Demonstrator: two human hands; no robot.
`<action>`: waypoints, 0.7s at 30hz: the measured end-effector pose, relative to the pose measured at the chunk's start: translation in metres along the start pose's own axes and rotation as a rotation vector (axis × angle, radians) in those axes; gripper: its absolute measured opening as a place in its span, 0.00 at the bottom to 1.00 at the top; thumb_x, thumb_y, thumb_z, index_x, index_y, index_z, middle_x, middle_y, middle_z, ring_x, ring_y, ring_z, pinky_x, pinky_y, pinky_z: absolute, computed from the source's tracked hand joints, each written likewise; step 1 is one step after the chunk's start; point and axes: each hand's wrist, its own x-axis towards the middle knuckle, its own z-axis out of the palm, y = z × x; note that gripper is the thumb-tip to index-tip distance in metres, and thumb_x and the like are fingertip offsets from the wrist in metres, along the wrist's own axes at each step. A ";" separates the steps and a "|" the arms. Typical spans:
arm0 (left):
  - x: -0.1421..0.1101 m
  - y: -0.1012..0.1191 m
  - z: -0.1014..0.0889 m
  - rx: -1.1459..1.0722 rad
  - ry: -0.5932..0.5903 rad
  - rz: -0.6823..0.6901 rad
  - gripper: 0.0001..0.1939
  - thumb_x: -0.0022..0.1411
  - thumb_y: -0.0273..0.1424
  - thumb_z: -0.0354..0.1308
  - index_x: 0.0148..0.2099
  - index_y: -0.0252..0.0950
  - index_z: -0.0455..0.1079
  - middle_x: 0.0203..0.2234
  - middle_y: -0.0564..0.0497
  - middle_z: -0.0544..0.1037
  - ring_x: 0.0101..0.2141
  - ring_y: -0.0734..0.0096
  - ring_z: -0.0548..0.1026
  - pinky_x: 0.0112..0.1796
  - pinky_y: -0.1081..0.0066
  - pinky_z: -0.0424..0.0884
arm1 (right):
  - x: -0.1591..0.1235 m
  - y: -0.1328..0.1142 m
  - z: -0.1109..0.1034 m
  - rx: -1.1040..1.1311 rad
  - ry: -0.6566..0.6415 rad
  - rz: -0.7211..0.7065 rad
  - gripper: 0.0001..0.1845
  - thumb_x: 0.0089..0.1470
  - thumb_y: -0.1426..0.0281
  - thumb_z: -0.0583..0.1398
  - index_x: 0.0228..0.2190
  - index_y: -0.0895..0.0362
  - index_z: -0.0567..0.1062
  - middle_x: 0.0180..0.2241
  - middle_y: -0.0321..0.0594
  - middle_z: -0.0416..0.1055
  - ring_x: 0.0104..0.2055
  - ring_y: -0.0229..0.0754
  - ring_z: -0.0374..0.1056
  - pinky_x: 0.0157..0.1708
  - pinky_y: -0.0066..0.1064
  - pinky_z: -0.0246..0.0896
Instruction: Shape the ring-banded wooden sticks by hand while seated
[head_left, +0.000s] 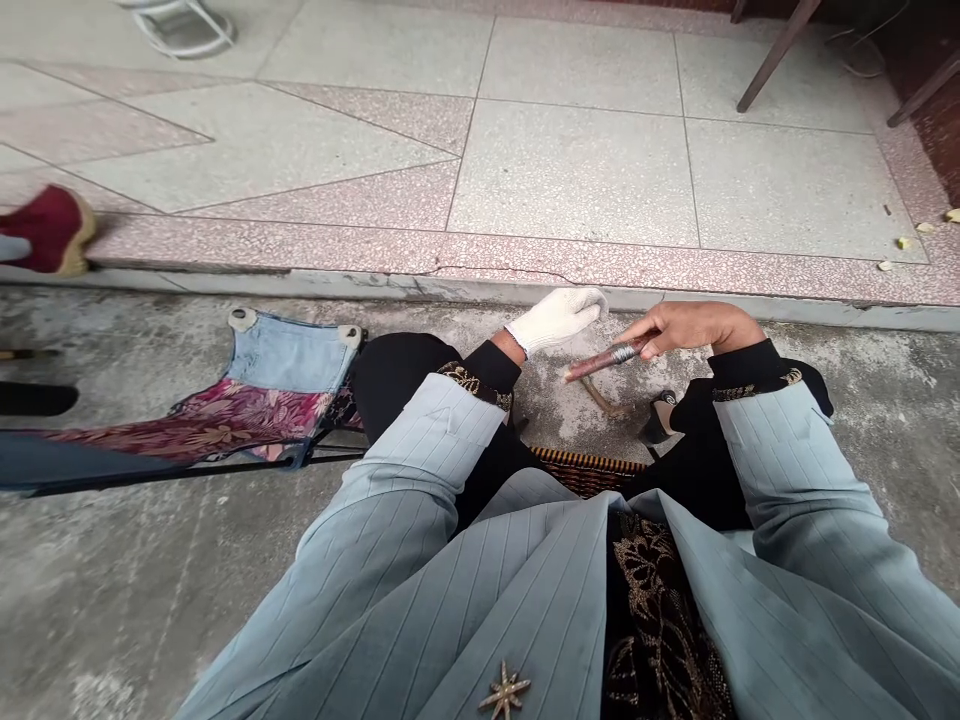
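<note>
My left hand (562, 318) wears a white knitted glove. Its fingers curl down in front of the step edge, and whatever they may hold is hidden. Bare and just to the right, my right hand (697, 328) grips a reddish-brown wooden handle (592, 366) bound with wire near the fingers. The handle points left and slightly down, below the gloved hand. Under it a thin, bent brown piece (604, 400) shows near the ground; I cannot tell whether it belongs to the handle.
A low step edge (360, 284) runs across in front, with tiled floor above it. To the left stands a folding chair (292, 355) with a patterned seat. Another person's red shoe (52, 230) is at far left. A woven seat (589, 470) lies beneath me.
</note>
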 end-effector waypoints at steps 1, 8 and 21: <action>0.001 -0.001 0.002 -0.030 -0.008 -0.009 0.13 0.65 0.28 0.48 0.43 0.32 0.73 0.36 0.49 0.78 0.36 0.69 0.74 0.41 0.71 0.67 | -0.004 -0.002 -0.002 0.023 0.059 -0.017 0.26 0.49 0.64 0.65 0.52 0.49 0.79 0.43 0.36 0.79 0.40 0.41 0.69 0.43 0.33 0.61; 0.002 -0.004 0.011 -0.079 -0.023 -0.008 0.16 0.67 0.33 0.47 0.43 0.31 0.74 0.34 0.48 0.77 0.35 0.68 0.73 0.39 0.70 0.68 | -0.017 -0.004 -0.008 0.177 0.493 0.068 0.30 0.48 0.66 0.66 0.54 0.56 0.77 0.37 0.39 0.77 0.34 0.37 0.65 0.36 0.31 0.60; -0.003 0.005 0.030 -0.034 -0.208 0.045 0.13 0.66 0.31 0.46 0.43 0.35 0.72 0.31 0.51 0.75 0.30 0.71 0.70 0.33 0.73 0.63 | 0.017 0.026 -0.010 0.113 0.902 0.342 0.30 0.52 0.72 0.61 0.58 0.59 0.73 0.32 0.41 0.74 0.27 0.36 0.63 0.30 0.31 0.61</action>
